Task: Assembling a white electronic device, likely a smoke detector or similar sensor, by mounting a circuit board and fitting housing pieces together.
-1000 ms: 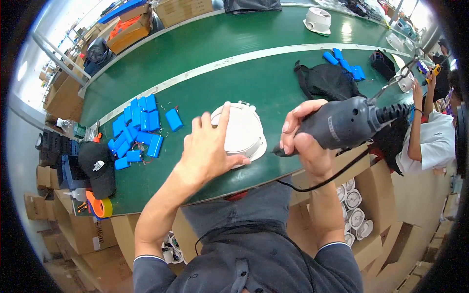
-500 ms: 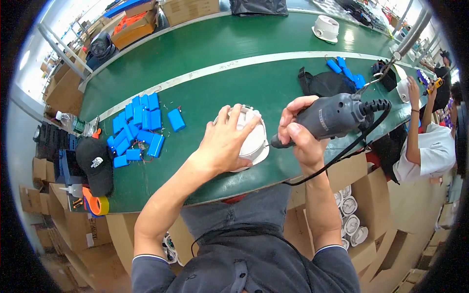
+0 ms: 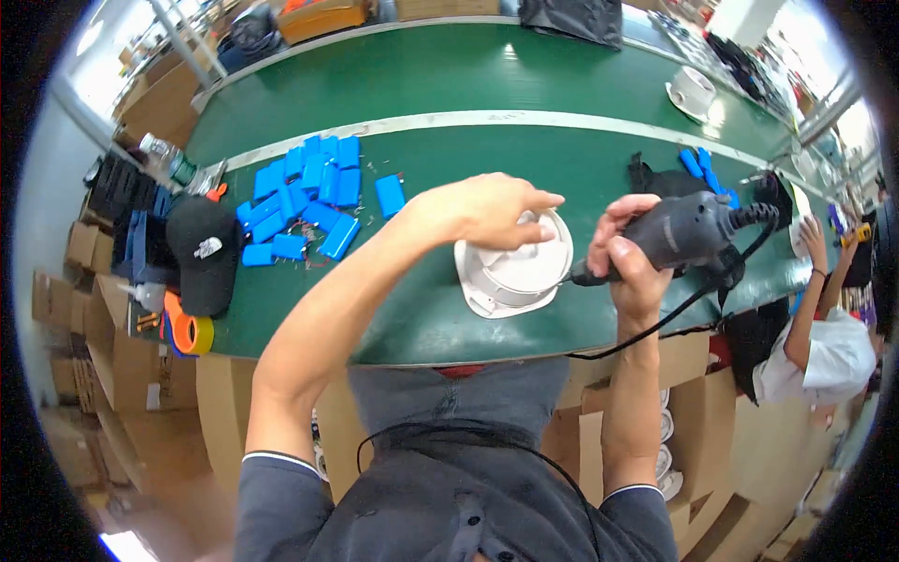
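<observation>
My left hand (image 3: 496, 214) lies over the top of a round white plastic housing (image 3: 510, 278), its fingers bent around the far part and the rim. The housing has a flat flange and leans on the green workbench. In my right hand (image 3: 641, 281) is a black corded electric screwdriver (image 3: 682, 229), held level with its tip pointing left. That tip meets the housing's right side, or comes very near it; a screw there is too small to make out. The screwdriver's cable runs down and left over the bench edge.
Several blue battery packs (image 3: 309, 192) lie piled left of the housing. A black cap (image 3: 201, 253), a bottle (image 3: 169, 161) and yellow tape (image 3: 201, 334) sit at the left end. Another white housing (image 3: 693, 94) stands far right. A co-worker (image 3: 819, 351) works at the right.
The housing has been turned and tilted, so its flange now faces toward me. My left hand has shifted over its far side. The screwdriver stays at its right side. The view has shifted.
</observation>
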A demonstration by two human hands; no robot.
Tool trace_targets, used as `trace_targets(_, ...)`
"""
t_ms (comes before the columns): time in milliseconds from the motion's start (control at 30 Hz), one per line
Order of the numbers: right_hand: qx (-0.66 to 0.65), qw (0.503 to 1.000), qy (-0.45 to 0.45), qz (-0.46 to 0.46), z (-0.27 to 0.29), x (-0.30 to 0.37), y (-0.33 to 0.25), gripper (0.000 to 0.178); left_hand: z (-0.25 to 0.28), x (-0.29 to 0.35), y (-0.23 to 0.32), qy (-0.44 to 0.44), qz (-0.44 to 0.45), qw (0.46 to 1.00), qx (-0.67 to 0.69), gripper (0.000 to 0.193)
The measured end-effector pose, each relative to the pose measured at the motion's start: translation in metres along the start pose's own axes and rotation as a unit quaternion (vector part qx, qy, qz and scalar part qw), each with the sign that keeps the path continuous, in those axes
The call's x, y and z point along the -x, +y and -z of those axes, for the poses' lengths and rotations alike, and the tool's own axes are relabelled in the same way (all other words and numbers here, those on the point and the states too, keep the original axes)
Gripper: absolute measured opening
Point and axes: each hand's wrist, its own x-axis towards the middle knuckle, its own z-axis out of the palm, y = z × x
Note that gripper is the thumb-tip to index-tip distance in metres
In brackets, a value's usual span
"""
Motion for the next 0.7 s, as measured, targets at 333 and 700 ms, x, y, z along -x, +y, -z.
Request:
trace_targets(333,0.020,1.000,0.008,0.014,-0.004,0.001,0.001,0.026,0.003,0.009,-0.026,-0.023,-0.010,0.998,0.049,0.046)
trace_targets(700,0.108,0.986,0.044,0.122,0.031,-0.006,-0.058,0.034,0.010,0.039,-0.049,0.113,0.023,0.989,0.090,0.042)
